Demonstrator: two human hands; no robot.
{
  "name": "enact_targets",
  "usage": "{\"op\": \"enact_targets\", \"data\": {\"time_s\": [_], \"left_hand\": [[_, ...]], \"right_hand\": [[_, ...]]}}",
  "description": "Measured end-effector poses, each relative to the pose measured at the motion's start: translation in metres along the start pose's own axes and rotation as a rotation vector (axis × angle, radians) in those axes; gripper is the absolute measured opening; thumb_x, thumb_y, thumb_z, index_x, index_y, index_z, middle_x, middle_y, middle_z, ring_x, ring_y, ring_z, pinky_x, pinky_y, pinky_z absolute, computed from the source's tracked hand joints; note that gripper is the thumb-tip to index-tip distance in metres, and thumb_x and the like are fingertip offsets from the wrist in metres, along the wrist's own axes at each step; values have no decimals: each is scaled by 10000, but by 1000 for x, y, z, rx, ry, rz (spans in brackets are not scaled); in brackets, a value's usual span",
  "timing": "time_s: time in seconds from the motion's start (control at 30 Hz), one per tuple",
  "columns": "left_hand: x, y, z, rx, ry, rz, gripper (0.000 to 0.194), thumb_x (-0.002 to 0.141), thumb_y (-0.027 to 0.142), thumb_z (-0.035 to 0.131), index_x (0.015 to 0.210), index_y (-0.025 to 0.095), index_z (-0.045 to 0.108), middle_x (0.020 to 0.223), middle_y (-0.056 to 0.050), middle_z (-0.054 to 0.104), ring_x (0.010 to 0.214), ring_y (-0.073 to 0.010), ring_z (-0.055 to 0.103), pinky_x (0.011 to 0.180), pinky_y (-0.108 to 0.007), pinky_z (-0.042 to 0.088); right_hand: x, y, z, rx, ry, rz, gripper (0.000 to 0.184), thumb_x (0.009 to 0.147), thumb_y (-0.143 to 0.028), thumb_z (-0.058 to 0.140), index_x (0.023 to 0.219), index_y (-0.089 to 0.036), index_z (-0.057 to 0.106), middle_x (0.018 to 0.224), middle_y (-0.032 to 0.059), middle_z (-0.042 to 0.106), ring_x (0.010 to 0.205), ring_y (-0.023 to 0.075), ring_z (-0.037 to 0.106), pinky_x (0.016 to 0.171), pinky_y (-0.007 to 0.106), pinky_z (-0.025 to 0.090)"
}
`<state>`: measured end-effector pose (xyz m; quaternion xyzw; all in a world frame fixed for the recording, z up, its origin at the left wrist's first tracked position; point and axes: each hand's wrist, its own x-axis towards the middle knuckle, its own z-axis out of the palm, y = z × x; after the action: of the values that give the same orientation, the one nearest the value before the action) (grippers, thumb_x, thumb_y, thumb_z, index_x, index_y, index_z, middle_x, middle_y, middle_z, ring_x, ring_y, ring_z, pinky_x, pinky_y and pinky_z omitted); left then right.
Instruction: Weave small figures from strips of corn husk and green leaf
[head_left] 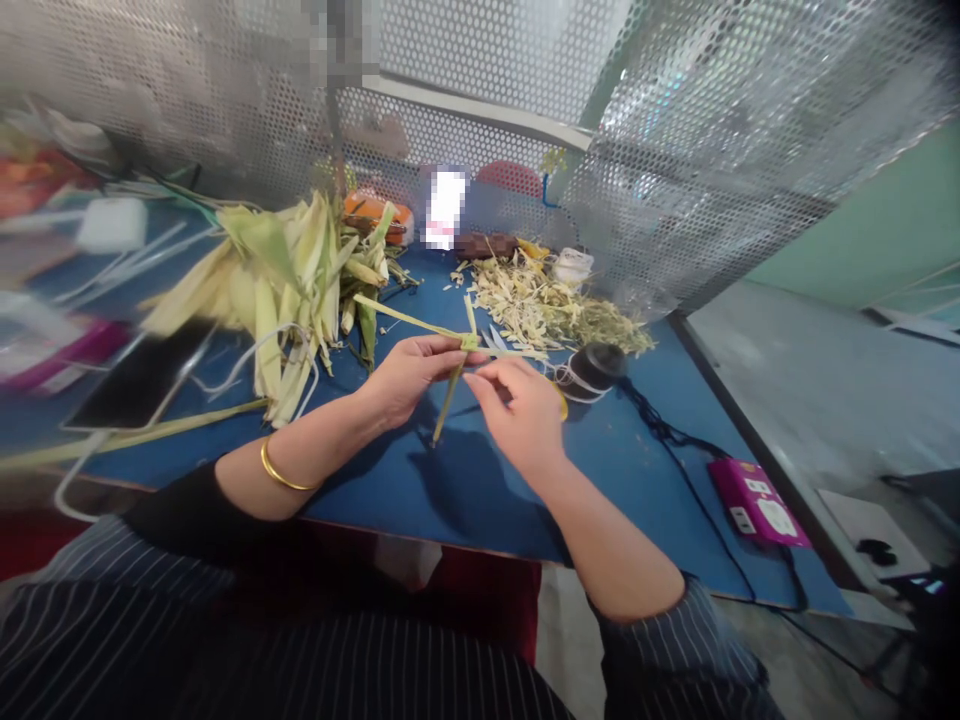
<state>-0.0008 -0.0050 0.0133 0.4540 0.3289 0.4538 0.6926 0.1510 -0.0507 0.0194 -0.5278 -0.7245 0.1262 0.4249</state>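
Observation:
A small folded knot of pale green corn husk strips [469,342] is pinched between the thumb and fingers of my left hand [409,378]. Its loose ends stick out several ways: one far to the left, one up, one to the right and one down toward me. Close beside it is my right hand [523,412], thumb and fingers drawn together near the left fingertips. What those fingers grip, if anything, is hidden. Behind the knot lie scissors [495,337], partly covered by the strips and my right hand.
Corn husks [296,270] are heaped at the left, near a phone [142,375] with a white cable. Husk scraps [529,305] spread at the back. To the right stand a black cylinder wound with thread [596,368] and a purple power strip [757,503]. Perforated metal sheeting [480,120] borders the blue table [495,500].

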Motion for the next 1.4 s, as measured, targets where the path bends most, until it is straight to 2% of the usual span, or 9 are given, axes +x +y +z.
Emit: {"op": "enact_targets", "data": {"time_s": [0.17,0.53,0.67,0.93,1.1,1.2,1.27,1.33,1.4], "left_hand": [[-1,-7,5,-10,43,4,155,717,179,684,847,114,739,857,-82,732,808,-139,644,806,-263,468],[0,-6,3,-28,127,33,173,685,152,706,849,109,737,852,-82,730,856,-157,647,840,-284,473],[1,-6,2,-45,131,19,187,693,157,704,872,111,728,853,-76,730,828,-149,653,841,-284,479],[-1,5,0,-133,71,-54,217,672,168,727,878,98,713,802,-73,724,777,-145,663,801,-267,489],[-2,2,-2,-39,145,-32,253,647,240,772,854,103,720,726,-49,705,710,-131,645,737,-259,500],[-1,1,-3,5,161,-37,257,666,261,757,870,110,719,700,-36,690,661,-116,626,702,-254,499],[-1,3,-4,46,151,-29,244,684,266,741,868,109,715,673,-22,671,622,-101,611,677,-242,495],[-1,4,-4,86,106,-24,231,695,270,730,856,106,708,648,-10,648,587,-90,597,655,-236,493],[-2,5,-4,117,56,-41,224,701,279,725,840,106,697,639,-5,632,565,-85,588,641,-237,494]], "right_hand": [[0,10,23,271,-81,181,221,824,-371,560,713,-200,645,788,32,638,693,161,548,648,283,407],[2,2,15,383,-171,124,176,795,-222,548,627,-205,599,787,20,565,850,174,551,821,309,416],[3,4,14,367,-199,105,189,790,-232,557,604,-206,572,810,22,566,885,179,544,824,301,408],[1,11,25,294,-238,209,269,864,-329,476,644,-198,557,630,-10,518,645,141,477,628,269,360],[-5,8,28,166,-275,92,266,894,-320,445,683,-200,553,705,16,555,678,149,505,650,272,375],[-7,2,17,-81,-191,-93,289,910,-333,430,682,-200,548,735,43,554,668,155,501,637,284,359],[-6,1,8,-225,-35,-198,259,907,-342,448,735,-198,577,776,66,570,729,177,522,692,303,367],[-3,3,2,-337,117,-228,210,895,-360,483,864,-192,604,899,98,607,883,218,541,800,340,362],[3,9,-1,-390,100,-221,212,895,-375,496,934,-195,602,941,88,632,923,223,547,845,359,343]]}}
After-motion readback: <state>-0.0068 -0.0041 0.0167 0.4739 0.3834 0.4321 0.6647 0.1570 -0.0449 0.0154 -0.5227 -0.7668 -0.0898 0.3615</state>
